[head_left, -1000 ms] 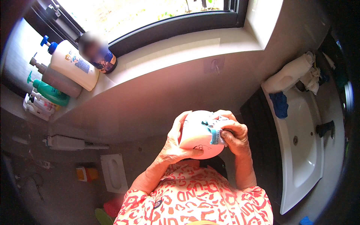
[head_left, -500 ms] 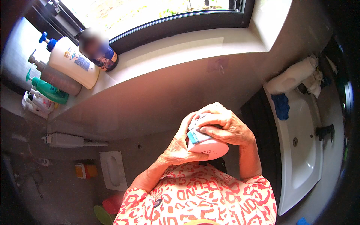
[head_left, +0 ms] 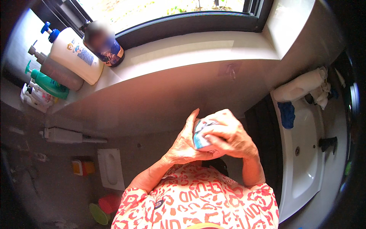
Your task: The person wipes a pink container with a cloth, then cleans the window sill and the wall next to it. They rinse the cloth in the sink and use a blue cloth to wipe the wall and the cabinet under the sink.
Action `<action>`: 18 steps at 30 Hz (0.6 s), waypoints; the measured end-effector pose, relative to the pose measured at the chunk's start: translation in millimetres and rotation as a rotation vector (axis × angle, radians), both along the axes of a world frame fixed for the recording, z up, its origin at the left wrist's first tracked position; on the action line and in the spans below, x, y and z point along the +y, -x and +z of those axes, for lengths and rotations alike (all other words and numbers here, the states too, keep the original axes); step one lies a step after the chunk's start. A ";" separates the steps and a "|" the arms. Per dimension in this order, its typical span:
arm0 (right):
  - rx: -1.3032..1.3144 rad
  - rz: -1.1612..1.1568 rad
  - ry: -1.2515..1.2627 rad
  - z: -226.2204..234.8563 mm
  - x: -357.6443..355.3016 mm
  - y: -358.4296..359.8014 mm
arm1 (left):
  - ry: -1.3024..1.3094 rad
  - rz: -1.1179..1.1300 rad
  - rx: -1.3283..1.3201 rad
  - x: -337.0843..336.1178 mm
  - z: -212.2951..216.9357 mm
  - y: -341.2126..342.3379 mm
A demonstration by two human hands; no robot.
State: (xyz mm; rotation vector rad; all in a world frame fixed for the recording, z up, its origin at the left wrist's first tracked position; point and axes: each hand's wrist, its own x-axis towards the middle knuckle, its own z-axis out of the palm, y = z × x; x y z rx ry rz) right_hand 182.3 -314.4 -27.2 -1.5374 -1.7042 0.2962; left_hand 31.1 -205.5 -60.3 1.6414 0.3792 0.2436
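Nearest, an orange-and-white patterned top (head_left: 198,202) filling the lower edge. Just above it, both hands raised together in front of the chest: left hand (head_left: 185,143) cupped beneath and behind a pale pink container with a blue-and-white label (head_left: 200,135), right hand (head_left: 228,135) wrapped over its top, fingers (head_left: 213,129) curled down across the label. Clamped between both palms, contents hidden.

Down on the grey floor to the left, a white squat pan (head_left: 110,168), a small orange-yellow box (head_left: 82,167), and red and green bowls (head_left: 103,208), insides too dim to tell. At right, a white sink (head_left: 305,160), basin bare around the drain, a blue cloth (head_left: 286,113) draped at its far end, a white bottle lying on its side (head_left: 299,87) beyond.

Farther off, on the pale window ledge (head_left: 190,49): a dark blurred bottle (head_left: 103,44), a large white pump bottle with blue pump (head_left: 74,53), a grey pump bottle (head_left: 57,70), a green pump bottle (head_left: 47,84), small white spray bottles (head_left: 36,97). All opaque, fill levels not readable.
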 end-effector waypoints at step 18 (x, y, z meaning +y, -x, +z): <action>0.630 0.080 0.062 -11.1 -22.0 -26.7 | 0.070 0.026 -0.152 21.2 10.4 2.6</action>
